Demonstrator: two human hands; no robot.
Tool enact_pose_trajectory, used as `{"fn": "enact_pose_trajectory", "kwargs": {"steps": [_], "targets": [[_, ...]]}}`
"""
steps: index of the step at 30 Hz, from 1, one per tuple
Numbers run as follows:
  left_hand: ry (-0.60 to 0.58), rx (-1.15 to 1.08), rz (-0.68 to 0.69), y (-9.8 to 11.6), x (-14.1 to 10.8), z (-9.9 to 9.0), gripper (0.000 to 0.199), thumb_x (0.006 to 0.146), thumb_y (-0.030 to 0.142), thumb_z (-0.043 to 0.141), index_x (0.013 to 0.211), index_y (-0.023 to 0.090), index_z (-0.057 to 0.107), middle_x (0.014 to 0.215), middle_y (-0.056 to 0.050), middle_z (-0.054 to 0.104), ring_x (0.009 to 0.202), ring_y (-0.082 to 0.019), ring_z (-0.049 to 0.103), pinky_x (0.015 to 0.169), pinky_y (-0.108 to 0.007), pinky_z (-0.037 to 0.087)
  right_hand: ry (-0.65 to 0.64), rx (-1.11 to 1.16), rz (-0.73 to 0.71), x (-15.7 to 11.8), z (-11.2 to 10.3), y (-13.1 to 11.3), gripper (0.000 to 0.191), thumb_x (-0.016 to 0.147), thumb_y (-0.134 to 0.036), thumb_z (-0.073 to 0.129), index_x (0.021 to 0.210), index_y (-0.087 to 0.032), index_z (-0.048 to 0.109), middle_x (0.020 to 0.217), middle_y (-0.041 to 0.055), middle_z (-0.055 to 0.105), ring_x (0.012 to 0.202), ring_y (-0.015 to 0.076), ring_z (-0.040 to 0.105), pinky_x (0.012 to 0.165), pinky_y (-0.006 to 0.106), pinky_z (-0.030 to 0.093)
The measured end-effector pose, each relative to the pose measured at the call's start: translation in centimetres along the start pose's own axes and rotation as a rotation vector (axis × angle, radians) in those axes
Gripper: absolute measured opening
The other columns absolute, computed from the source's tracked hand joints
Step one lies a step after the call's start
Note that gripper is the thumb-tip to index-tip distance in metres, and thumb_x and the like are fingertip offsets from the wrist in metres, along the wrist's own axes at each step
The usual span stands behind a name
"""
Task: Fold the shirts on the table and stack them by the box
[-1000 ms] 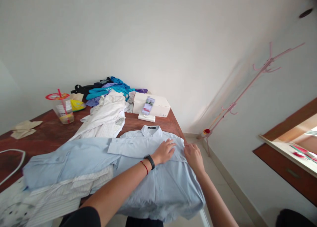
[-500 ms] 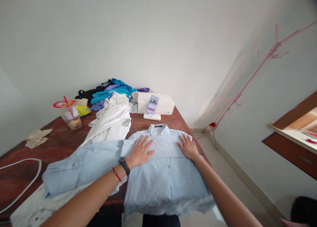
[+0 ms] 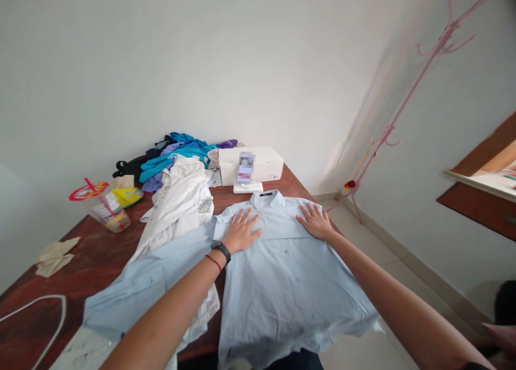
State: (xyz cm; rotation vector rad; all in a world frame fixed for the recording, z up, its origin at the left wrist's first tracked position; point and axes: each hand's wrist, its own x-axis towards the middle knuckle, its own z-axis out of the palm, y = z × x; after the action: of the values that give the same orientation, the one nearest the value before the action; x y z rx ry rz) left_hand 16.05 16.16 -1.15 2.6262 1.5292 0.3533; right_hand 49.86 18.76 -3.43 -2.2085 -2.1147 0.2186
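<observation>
1. The shirt (image 3: pixel 262 289) is lying spread on the table (image 3: pixel 97 251), its collar (image 3: pixel 276 199) pointing away from the person and its hem (image 3: pixel 282 344) hanging past the near edge.
2. The left hand (image 3: pixel 242 233) is resting palm down on the upper shirt, its fingers spreading apart and gripping nothing.
3. The right hand (image 3: pixel 316 223) is pressing flat near the other shoulder, its fingers also standing apart, closing on nothing.
4. Blue cloth (image 3: pixel 121 300) is stretching out beside the left forearm; whether it is joining the shirt, I cannot tell. White clothes (image 3: pixel 181 187) are lying just beyond it, and a box (image 3: pixel 268 163) is sitting past the collar.
5. The fabric is looking light, thin and soft, so it is likely to be creasing and sliding under uneven pressure rather than breaking. The collar is seeming the stiffest part.
6. For lifting, both shoulder seams are offering the steadiest pinch points; the overhanging hem is probably tugging slightly, so flat palms are suiting the smooth upper part.
</observation>
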Motion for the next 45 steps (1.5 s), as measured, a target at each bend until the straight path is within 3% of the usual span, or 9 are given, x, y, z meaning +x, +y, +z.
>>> {"fn": "enact_pose_trajectory", "kwargs": {"steps": [12,16,19,23,28,32,36,45], "targets": [[0.038,-0.008,0.008,0.2,-0.1,-0.1,0.058,0.102,0.056,0.040,0.152,0.027,0.046,0.165,-0.007,0.031,0.154,-0.034,0.023,0.123,-0.056,0.023,-0.219,0.024,0.015,1.9,-0.9,0.7,0.088,0.092,-0.080,0.026,0.163,-0.032,0.013,0.171,0.0039,-0.004,0.156,0.0359,-0.007,0.121,0.064,0.002],[0.087,-0.022,0.023,0.5,-0.1,-0.4,0.049,0.102,0.048,0.043,0.143,0.024,0.056,0.162,-0.009,0.037,0.153,-0.032,0.025,0.123,-0.055,0.026,-0.181,0.053,0.020,1.6,-0.9,0.5,0.085,0.092,-0.078,0.028,0.163,-0.031,0.019,0.172,0.0044,0.003,0.156,0.0377,-0.002,0.121,0.064,0.005],[0.145,-0.012,0.062,0.9,-0.5,-0.9,0.041,0.103,0.040,0.042,0.134,0.022,0.063,0.159,-0.009,0.043,0.153,-0.029,0.026,0.124,-0.051,0.026,-0.072,0.067,0.023,0.8,-0.5,0.1,0.082,0.094,-0.077,0.021,0.162,-0.031,0.023,0.172,0.0040,0.007,0.157,0.0356,0.002,0.122,0.063,0.005],[0.124,0.076,0.000,1.5,-2.6,-1.7,0.043,0.104,0.039,0.039,0.136,0.021,0.061,0.158,-0.010,0.044,0.151,-0.032,0.029,0.121,-0.054,0.029,0.035,0.076,0.008,-0.3,-0.3,-0.5,0.081,0.095,-0.075,0.015,0.161,-0.030,0.026,0.171,0.0048,0.011,0.157,0.0338,0.005,0.122,0.063,0.005],[0.062,0.214,-0.202,1.0,-7.8,-2.5,0.053,0.100,0.053,0.043,0.146,0.028,0.053,0.158,-0.011,0.044,0.147,-0.039,0.035,0.116,-0.062,0.030,0.027,0.089,-0.002,-0.5,-0.5,-0.7,0.080,0.095,-0.074,0.016,0.161,-0.029,0.027,0.171,0.0054,0.011,0.156,0.0360,0.006,0.121,0.064,0.004],[0.111,0.232,-0.231,0.4,-11.1,-2.9,0.054,0.102,0.052,0.039,0.148,0.026,0.050,0.159,-0.012,0.042,0.147,-0.037,0.037,0.117,-0.060,0.030,0.026,0.090,-0.003,-0.5,-0.4,-0.6,0.080,0.095,-0.074,0.015,0.161,-0.029,0.028,0.171,0.0058,0.013,0.156,0.0362,0.008,0.121,0.065,0.005],[0.149,0.215,-0.199,0.4,-11.9,-3.0,0.051,0.105,0.045,0.035,0.145,0.021,0.053,0.158,-0.013,0.044,0.146,-0.032,0.039,0.119,-0.053,0.031,0.044,0.090,-0.015,-0.5,-0.3,-0.5,0.081,0.095,-0.074,0.016,0.161,-0.028,0.028,0.171,0.0069,0.013,0.156,0.0366,0.009,0.121,0.064,0.006],[0.179,0.182,-0.205,0.1,-11.7,-2.6,0.047,0.104,0.045,0.039,0.143,0.023,0.055,0.157,-0.011,0.046,0.145,-0.031,0.040,0.118,-0.051,0.032,0.008,0.063,-0.011,0.5,-0.2,0.3,0.080,0.094,-0.075,0.023,0.159,-0.031,0.031,0.170,0.0049,0.017,0.155,0.0374,0.011,0.121,0.063,0.009]]}}
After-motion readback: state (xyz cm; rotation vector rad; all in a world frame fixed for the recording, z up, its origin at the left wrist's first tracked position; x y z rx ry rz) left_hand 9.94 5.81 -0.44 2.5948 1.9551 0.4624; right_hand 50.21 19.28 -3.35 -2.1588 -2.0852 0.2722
